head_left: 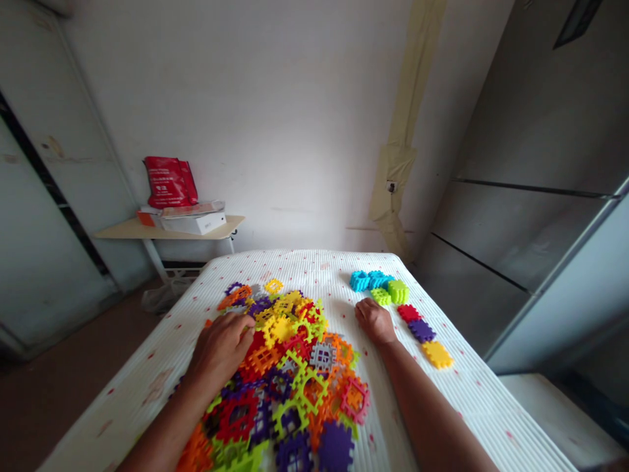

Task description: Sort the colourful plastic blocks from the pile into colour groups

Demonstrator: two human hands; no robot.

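A heap of interlocking plastic tiles (289,367) in red, orange, yellow, green and purple covers the near middle of the table (304,265), which has a white ribbed cloth. My left hand (221,347) rests on the heap's left side, fingers curled down onto the tiles. My right hand (374,320) lies on the cloth right of the heap, fingers curled under, beside a green tile stack (392,292). Sorted stacks stand in a row at the right: cyan (368,280), green, red (409,313), purple (421,330), yellow (437,354).
A small side table (147,231) at the back left carries a white box (194,223) and a red bag (170,181). A wall stands behind, grey cabinet panels (531,216) close on the right, and bare floor (59,367) on the left.
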